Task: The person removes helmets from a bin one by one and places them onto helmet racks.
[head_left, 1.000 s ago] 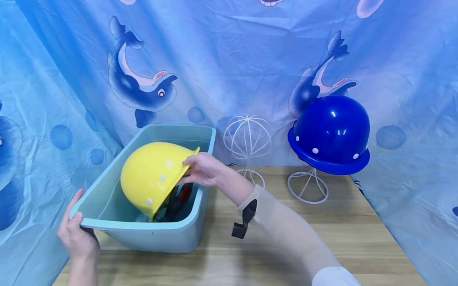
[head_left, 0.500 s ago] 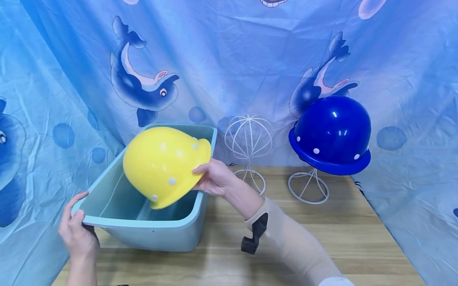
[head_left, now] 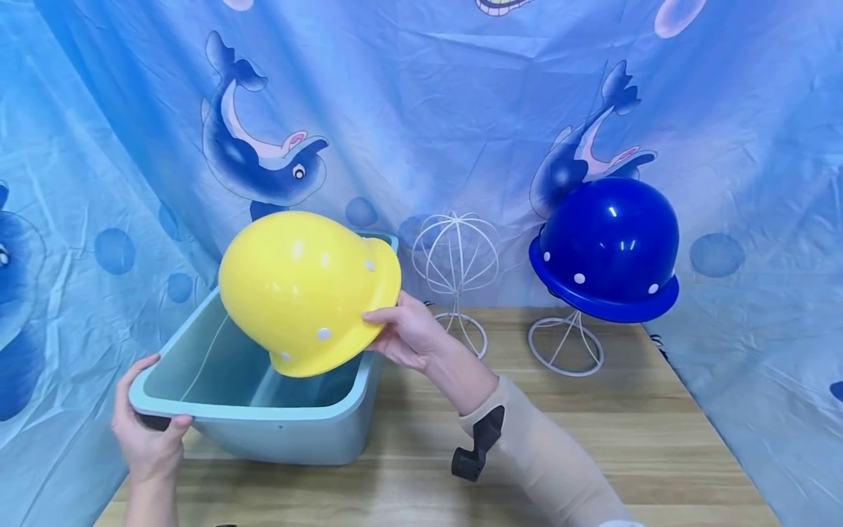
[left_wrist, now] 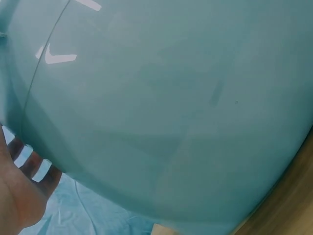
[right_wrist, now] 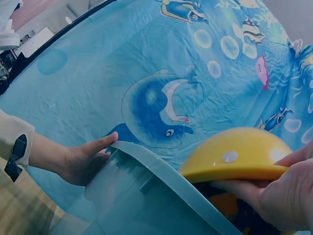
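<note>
My right hand [head_left: 411,333] grips a yellow hard hat [head_left: 296,278] by its brim, thumb on the outer side and fingers beneath. The hat hangs tilted above the pale blue-green plastic bin [head_left: 276,439], hiding its far end. In the right wrist view, the hat [right_wrist: 239,152] shows some of its dark inside, with an orange patch. My left hand [head_left: 148,432] holds the bin's near left corner, forefinger over the side rim and thumb by the front rim. Several fingers [left_wrist: 32,164] lie against the bin's outer wall in the left wrist view.
Right of the bin stands a bare white wire stand [head_left: 457,271]. A blue hard hat [head_left: 612,249] sits tilted on another wire stand [head_left: 566,351] farther right. All stand on a wood-grain table [head_left: 560,439], with a blue dolphin-print curtain [head_left: 428,124] behind.
My right hand has raised the yellow hard hat out of the bin, turning its brim outward and moving slightly right. My left thumb has shifted right from the rim's corner to the front edge.
</note>
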Demonstrator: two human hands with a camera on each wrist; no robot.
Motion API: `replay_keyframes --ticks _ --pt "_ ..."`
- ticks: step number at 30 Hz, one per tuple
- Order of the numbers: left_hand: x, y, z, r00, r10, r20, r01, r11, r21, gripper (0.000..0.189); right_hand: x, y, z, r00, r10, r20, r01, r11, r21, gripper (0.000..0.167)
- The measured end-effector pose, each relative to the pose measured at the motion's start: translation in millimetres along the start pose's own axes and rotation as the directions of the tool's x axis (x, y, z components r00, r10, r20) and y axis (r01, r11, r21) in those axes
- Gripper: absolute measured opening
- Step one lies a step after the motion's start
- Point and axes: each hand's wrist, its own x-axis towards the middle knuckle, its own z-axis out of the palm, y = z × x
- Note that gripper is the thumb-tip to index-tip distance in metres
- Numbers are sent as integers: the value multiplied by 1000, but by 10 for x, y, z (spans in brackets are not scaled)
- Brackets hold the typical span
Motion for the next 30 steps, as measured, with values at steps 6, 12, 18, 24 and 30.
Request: replay_keyframes --ticks 6,12,18,24,30 --pt "-1 52 44 999 24 -25 -22 998 63 100 -67 -41 -7 990 -114 82 117 993 -27 48" --pt "2 91 51 999 35 -24 -31 989 146 99 -135 -65 -15 967 -217 130 221 975 -16 50" --pt "-2 87 6 1000 1 17 -4 987 159 98 -228 -123 -26 942 -317 109 321 947 -12 48" --pt "-24 80 -21 1000 -5 28 -1 980 197 98 -277 -235 -54 905 -416 85 415 909 31 50" --pt "-61 86 -32 999 -15 31 10 988 153 97 -385 -329 -103 850 -527 -2 526 848 66 48"
